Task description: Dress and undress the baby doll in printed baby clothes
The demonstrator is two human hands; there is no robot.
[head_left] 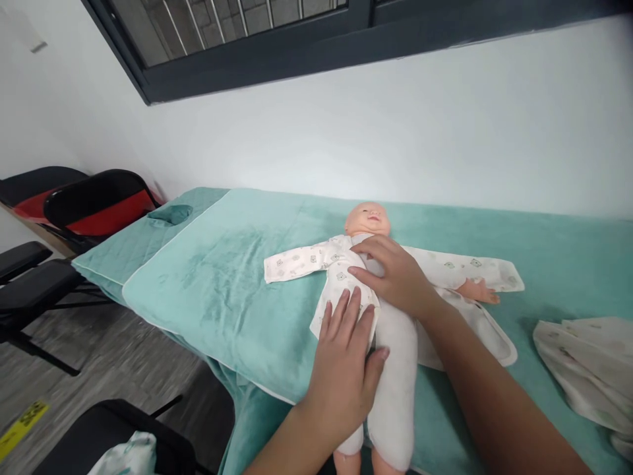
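A baby doll (395, 389) lies on its back, its head towards the wall, in white leggings. A white patterned baby shirt (297, 262) is around its upper body, with one sleeve stretched out to the left. On the right the other half of the shirt lies spread flat, and the doll's bare hand (479, 291) shows beside that sleeve. My left hand (343, 359) rests with fingers spread on the shirt's lower left front panel. Over the doll's chest, my right hand (398, 272) touches the shirt, its thumb and fingers apart.
A teal cover (208, 264) is spread over the bed, which stands against a white wall under a window. Crumpled white cloth (588, 363) lies at the right. Black and red chairs (101, 204) stand to the left, and another black chair (113, 439) holds a cloth in front.
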